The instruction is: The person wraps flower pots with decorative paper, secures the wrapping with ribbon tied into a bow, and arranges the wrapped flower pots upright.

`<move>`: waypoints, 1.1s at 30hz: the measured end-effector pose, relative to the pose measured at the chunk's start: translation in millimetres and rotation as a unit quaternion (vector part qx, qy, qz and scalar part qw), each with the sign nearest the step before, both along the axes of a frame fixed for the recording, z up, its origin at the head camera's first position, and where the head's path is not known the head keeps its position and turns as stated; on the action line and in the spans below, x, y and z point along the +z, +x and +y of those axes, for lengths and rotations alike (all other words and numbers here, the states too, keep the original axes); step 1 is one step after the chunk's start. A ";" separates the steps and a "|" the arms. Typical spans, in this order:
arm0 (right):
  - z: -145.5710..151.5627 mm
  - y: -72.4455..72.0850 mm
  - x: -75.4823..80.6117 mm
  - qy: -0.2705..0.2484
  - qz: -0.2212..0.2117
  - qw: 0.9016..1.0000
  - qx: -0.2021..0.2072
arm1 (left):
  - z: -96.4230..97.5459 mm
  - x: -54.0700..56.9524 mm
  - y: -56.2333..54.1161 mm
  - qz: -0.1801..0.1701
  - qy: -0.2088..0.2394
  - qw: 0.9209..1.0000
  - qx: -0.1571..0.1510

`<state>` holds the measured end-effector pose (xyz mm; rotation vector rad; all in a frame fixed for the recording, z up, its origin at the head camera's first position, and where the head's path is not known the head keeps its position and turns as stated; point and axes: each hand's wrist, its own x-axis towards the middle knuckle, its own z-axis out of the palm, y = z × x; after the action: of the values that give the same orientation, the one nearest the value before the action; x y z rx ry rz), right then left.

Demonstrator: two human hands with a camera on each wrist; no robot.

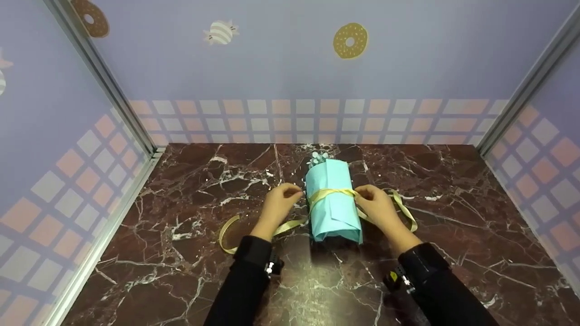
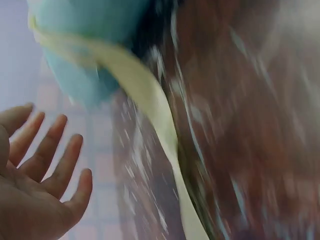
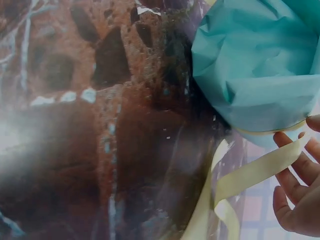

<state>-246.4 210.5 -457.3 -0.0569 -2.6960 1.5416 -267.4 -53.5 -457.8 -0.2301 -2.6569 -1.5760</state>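
Note:
A teal paper-wrapped bundle (image 1: 333, 203) lies on the table, with pale flowers (image 1: 317, 157) peeking from its far end. Around its middle runs a yellow ribbon (image 1: 327, 193), whose two tails trail off to the left and right. My right hand (image 1: 378, 206) pinches the ribbon at the bundle's right side; the right wrist view shows the tail (image 3: 260, 172) hanging from those fingers. Left of the bundle, my left hand (image 1: 278, 203) is apart from it, fingers loosely bent and holding nothing. In the left wrist view another ribbon length (image 2: 150, 100) passes beside that hand (image 2: 42, 180).
The table (image 1: 181, 271) has a dark red marbled, shiny top. Behind it stands a lilac wall (image 1: 281, 59) with a checked band and doughnut pictures, and side panels close in on the left and right.

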 end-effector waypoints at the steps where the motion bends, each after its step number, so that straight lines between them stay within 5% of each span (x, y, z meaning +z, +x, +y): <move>1: -1.2 -1.0 2.4 -0.002 -0.001 1.000 0.003 | 6.9 2.8 0.4 0.004 -0.009 1.000 -0.010; 6: -9.2 -5.7 11.6 0.008 0.010 1.000 0.021 | 32.5 12.7 2.7 0.021 -0.087 0.995 -0.045; 11: -14.8 -7.8 12.2 0.053 0.022 0.998 0.031 | 43.8 10.0 2.8 0.013 -0.122 0.991 -0.054; 19: -15.9 -3.9 4.2 0.053 0.035 0.998 -0.020 | 51.2 7.2 7.6 0.025 -0.165 0.984 -0.066; 28: -19.2 2.4 4.2 0.016 0.055 0.998 -0.041 | 46.4 14.5 11.0 0.067 -0.220 0.973 -0.017; 33: -17.3 1.5 9.7 -0.010 0.029 0.999 -0.031 | 44.3 21.1 10.3 0.076 -0.223 0.972 -0.007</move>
<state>-244.9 193.2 -447.5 -0.0929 -2.6082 1.5297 -257.1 -9.2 -436.7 -0.3657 -2.8482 -0.8984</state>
